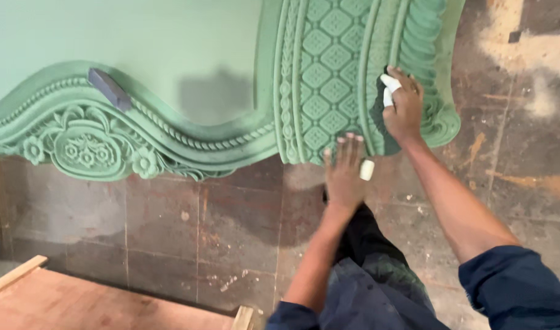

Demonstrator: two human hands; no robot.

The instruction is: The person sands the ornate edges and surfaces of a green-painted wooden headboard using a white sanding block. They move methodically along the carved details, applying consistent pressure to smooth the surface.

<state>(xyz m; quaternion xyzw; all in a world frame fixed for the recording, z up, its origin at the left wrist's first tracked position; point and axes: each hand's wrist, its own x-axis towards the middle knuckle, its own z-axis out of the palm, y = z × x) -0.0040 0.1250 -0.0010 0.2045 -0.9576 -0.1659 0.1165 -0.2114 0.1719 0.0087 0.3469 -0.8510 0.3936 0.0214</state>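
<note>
A large carved wooden panel (188, 73) painted pale green lies flat, with a floral crest at the left and a band of diamond pattern at the right. My right hand (405, 109) presses a dark piece of sandpaper (378, 116) against the ribbed moulding beside the diamond band; white tape wraps a finger. My left hand (345, 171) rests flat with fingers spread on the panel's lower edge, its thumb also taped white. A grey folded piece of sandpaper (109, 89) lies on the curved moulding at the left.
Stained stone floor tiles (188, 226) lie under and around the panel, with sawdust patches at the top right (524, 49). A bare wooden board (78, 302) sits at the bottom left. My knee in dark trousers (372, 269) is below my hands.
</note>
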